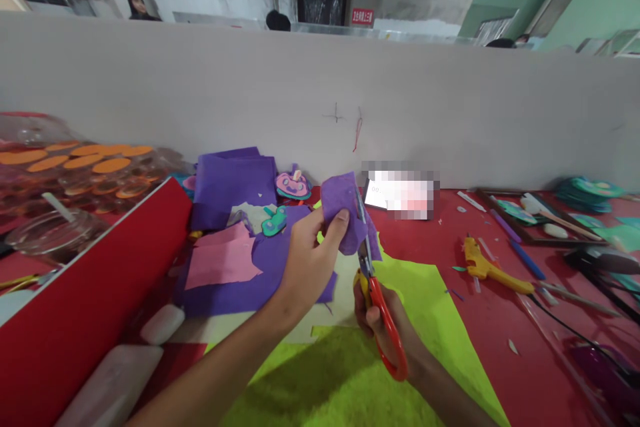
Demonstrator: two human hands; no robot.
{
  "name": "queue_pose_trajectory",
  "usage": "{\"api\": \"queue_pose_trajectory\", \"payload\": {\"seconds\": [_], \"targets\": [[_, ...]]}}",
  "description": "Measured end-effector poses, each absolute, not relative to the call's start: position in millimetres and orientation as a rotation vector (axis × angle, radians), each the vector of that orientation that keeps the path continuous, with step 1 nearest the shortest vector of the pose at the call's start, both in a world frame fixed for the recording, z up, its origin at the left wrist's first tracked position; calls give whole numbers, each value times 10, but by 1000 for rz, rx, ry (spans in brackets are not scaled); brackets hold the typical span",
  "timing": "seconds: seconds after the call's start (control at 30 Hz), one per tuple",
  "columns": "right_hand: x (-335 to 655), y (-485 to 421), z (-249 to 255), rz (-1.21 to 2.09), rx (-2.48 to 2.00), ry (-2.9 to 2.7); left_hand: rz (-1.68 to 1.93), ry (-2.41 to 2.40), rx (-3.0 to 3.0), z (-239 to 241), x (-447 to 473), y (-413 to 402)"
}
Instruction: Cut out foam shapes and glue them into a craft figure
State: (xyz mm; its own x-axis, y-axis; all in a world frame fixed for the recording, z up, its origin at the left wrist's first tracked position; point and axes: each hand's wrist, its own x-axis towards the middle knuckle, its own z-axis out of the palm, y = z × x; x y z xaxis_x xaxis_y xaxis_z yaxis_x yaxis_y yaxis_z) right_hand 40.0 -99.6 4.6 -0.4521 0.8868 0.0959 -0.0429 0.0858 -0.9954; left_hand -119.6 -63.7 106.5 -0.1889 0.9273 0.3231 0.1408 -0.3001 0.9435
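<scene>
My left hand (310, 257) pinches a small piece of purple felt (344, 210) and holds it up above the table. My right hand (385, 323) grips red-handled scissors (375, 293), fingers through the loops. The blades point up and meet the right edge of the purple piece. Under both hands lies a lime-green felt sheet (350, 373). More purple felt (233, 180) and pink felt (220, 260) lie to the left, with small felt figures (293, 185) beside them.
A red board (85, 307) leans at the left, with clear containers holding orange discs (85, 160) behind it. A yellow glue gun (483, 267), pens and a tray (530, 220) lie on the red table at right. A grey partition wall (320, 93) runs behind.
</scene>
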Motion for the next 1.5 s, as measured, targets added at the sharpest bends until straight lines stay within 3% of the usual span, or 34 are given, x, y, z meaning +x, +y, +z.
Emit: {"api": "queue_pose_trajectory", "payload": {"seconds": [0.8,1.5], "targets": [[323,-988,194,1617,-961,-1430,1620,1332,1415,1130,-1302,-606],[345,-1061,-75,1721,-851,-1263,1522,1419,1591,1143,-1261,-645]]}}
